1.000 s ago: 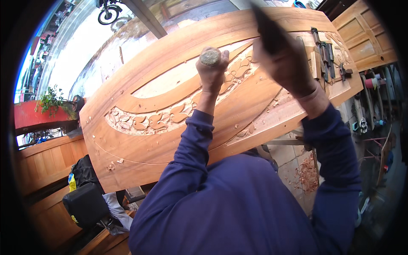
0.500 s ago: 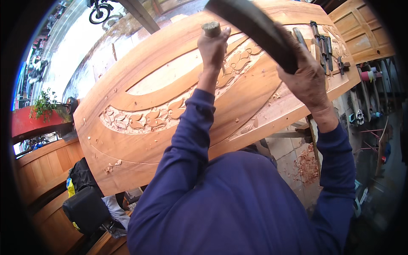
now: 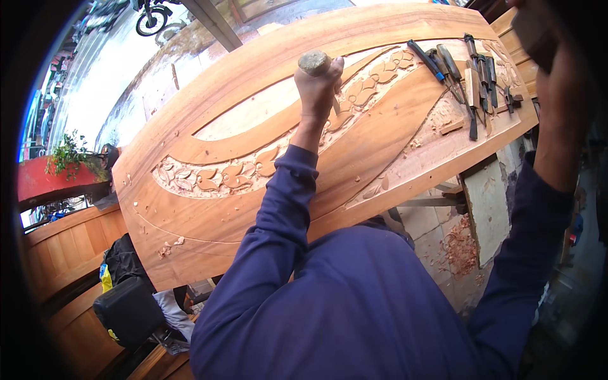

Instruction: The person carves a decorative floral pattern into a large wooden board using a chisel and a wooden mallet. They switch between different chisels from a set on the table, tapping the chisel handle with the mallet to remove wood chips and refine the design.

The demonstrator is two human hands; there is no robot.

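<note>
My left hand (image 3: 315,92) is closed around an upright wood chisel (image 3: 314,61). The worn handle end sticks out above my fist, and the blade points down at the carved floral band of a wooden door panel (image 3: 373,152). Leaves and petals in relief run along this curved band, with pale shavings between them. At the upper right, my right hand (image 3: 563,88) is raised past the panel's edge. It grips a dark mallet (image 3: 534,35), partly lost in the dark rim of the picture. The mallet is well apart from the chisel.
Several carving chisels (image 3: 448,63) and other tools lie at the panel's right end. Wood shavings (image 3: 459,247) cover part of the tiled floor. A black case (image 3: 128,312) stands at the lower left, near wooden panels (image 3: 73,247). A motorcycle wheel (image 3: 152,21) shows beyond.
My right hand has swung the mallet up and to the right, away from the chisel, uncovering the tools on the panel. My left hand stays almost in place with the chisel.
</note>
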